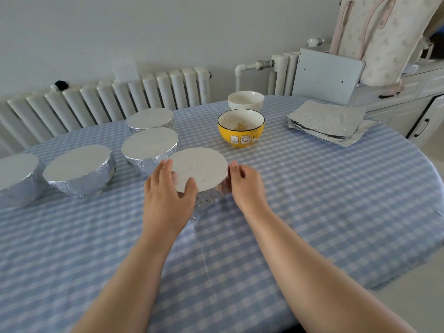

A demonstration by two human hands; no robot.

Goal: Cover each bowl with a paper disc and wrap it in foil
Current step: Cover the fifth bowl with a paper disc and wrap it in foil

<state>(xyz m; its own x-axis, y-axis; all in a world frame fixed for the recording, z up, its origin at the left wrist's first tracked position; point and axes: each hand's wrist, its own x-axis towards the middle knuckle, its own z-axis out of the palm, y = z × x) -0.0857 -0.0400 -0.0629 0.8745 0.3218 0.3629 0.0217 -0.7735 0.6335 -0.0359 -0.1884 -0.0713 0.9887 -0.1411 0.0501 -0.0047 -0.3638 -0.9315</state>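
While your left hand (168, 186) and right hand (245, 182) cup the round foil-wrapped bowl (198, 169) at frame centre, the uncovered yellow ceramic bowl (241, 128) sits just beyond, nearer your right.

Yellow bowl (241, 133): small black lettering above cat pics, looks like "LIFE", blurry. No other legible txt.

Blue and white checked tablecloth (312, 200) covers the whole bench. Behind the tablecloth there's a long white radiator (108, 102) along the grey wall, with some small black thing (61, 84) sitting on top of it. Past the tablecloth's far right corner: a grey panel (329, 75), a pale bag with pink handles (382, 37) and white cabinets (413, 99).
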